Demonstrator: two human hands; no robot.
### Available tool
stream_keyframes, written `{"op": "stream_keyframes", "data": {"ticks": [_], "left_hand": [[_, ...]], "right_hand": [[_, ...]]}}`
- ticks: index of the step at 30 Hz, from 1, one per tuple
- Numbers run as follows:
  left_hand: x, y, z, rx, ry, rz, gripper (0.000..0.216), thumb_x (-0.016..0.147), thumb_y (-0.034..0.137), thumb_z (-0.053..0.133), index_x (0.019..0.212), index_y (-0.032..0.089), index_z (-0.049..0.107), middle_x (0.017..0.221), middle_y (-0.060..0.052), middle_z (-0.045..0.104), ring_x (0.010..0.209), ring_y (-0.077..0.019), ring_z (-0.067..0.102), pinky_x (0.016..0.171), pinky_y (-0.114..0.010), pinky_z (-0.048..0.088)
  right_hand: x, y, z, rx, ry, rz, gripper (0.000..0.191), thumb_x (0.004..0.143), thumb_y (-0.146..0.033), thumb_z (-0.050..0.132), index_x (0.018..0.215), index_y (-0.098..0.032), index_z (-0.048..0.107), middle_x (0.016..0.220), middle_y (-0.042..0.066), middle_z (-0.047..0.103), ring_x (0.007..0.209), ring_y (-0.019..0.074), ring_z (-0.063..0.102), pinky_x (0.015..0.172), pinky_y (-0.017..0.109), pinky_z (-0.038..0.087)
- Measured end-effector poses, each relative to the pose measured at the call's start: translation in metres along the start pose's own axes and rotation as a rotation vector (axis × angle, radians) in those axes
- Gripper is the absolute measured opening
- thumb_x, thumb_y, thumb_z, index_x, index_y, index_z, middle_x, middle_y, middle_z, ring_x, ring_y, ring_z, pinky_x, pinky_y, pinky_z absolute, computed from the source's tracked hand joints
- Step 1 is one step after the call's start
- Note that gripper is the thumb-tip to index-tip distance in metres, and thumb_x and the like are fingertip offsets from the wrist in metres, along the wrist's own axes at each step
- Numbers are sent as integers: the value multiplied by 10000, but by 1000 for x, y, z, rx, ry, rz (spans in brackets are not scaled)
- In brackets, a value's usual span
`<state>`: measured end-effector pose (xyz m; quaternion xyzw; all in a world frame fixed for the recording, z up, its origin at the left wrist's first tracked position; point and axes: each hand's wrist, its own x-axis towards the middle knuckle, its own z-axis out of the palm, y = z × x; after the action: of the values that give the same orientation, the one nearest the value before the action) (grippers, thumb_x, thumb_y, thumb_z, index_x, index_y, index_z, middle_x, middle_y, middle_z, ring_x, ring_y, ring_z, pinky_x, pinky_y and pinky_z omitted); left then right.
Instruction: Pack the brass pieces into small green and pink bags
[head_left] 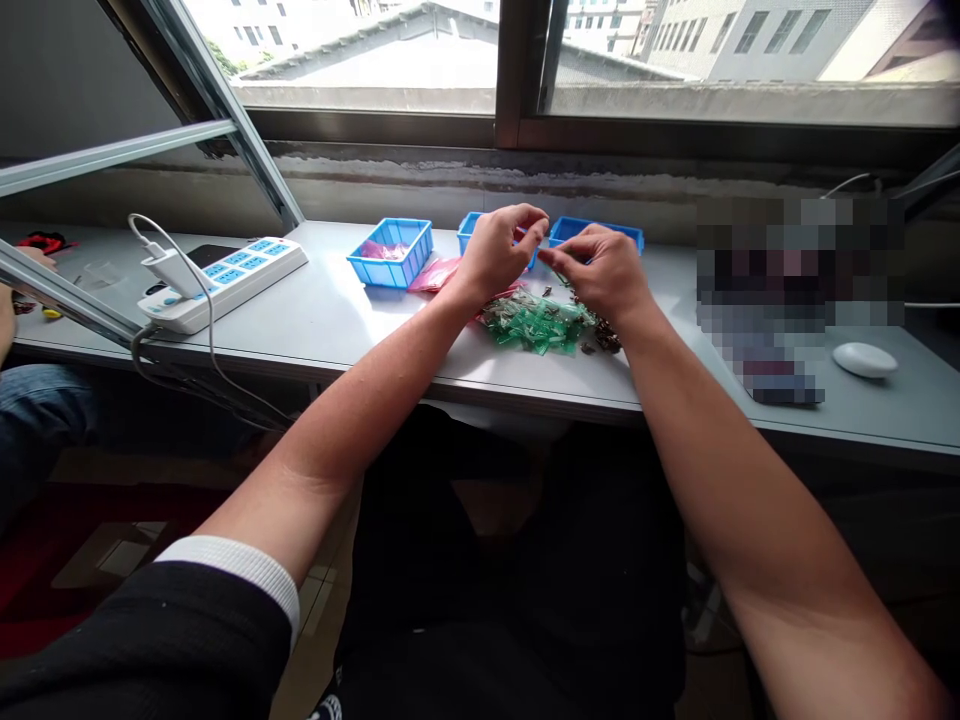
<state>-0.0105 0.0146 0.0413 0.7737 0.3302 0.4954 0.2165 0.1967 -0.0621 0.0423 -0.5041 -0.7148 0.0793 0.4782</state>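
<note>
Pieces (538, 325) lay loose, apparently outstanding, at 6 o'clock; left hand (517, 238) and right hand (598, 268) pinched, contents unclear; 9 o'clock bin (381, 274) part-filled.

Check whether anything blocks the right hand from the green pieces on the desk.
Nothing visible blocks the right hand from the green pieces; the small dark pieces lie beside them, at the pile's right edge.

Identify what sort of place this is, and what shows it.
Probably a small indoor workshop, though I can't be sure: a long table by a window, with blue bins, a pile of green pieces and a power strip on it.
</note>
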Motion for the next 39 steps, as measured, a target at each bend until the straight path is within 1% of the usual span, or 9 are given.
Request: {"op": "stream_keyframes", "data": {"ticks": [4,7,9,12,15,20,27,33,39], "left_hand": [[-2,4,3,-148,-102,20,264,1259,348,712,1208,219,937,1150,-89,955,1066,-243,899,1032,-386,675],[-6,5,8,-243,-237,29,249,1175,344,871,1385,217,915,1098,-74,945,1021,-246,916,1014,-399,705],[-6,4,12,-266,-245,21,346,1116,294,938,1452,222,894,1070,-68,941,1016,-254,920,1034,-422,723],[-2,0,13,-290,-163,-3,328,1106,246,935,1430,220,883,1072,-71,932,1019,-244,911,1042,-429,738],[3,-1,10,-313,-88,-55,252,1111,191,899,1361,202,877,1082,-73,920,1007,-212,881,1027,-396,732],[5,4,6,-389,-98,-141,281,1107,162,918,1380,178,853,1135,-80,919,1022,-193,873,1006,-375,725],[6,6,4,-408,-128,-174,327,1016,131,990,1304,199,850,1270,-116,947,1179,-249,915,1100,-432,747],[4,10,-1,-292,-115,-72,155,949,51,900,964,204,884,1336,-101,939,1415,-282,900,1353,-439,677],[1,8,1,-279,-117,-161,254,985,62,760,1092,169,964,1229,-114,975,1184,-233,920,1168,-411,738]], "right_hand": [[3,3,-2,188,139,155,725,1041,-972,931,806,-298,804,725,25,619,743,248,657,697,450,576],[4,10,0,308,211,244,715,1036,-973,936,827,-303,800,716,17,623,661,219,635,560,411,531],[5,13,1,369,235,274,692,1001,-945,991,834,-300,804,752,28,680,669,216,668,524,396,558],[7,14,3,470,225,311,598,949,-833,1096,912,-298,832,897,49,810,791,245,786,594,404,698],[9,14,2,587,174,352,458,900,-553,1194,1088,-300,862,1099,53,900,1013,284,893,841,454,836],[11,19,1,628,168,367,498,851,-295,1183,1183,-294,813,1219,62,911,1208,320,924,1094,520,843],[12,20,2,502,148,320,391,938,-388,1116,1143,-305,794,1241,72,895,1216,332,910,1013,524,823],[10,15,-1,458,165,347,242,990,-419,1036,931,-317,824,1197,72,899,1164,322,881,952,522,812],[9,13,-2,550,133,450,143,1032,-399,942,1047,-316,827,1165,93,874,1066,301,877,907,508,835]]}}
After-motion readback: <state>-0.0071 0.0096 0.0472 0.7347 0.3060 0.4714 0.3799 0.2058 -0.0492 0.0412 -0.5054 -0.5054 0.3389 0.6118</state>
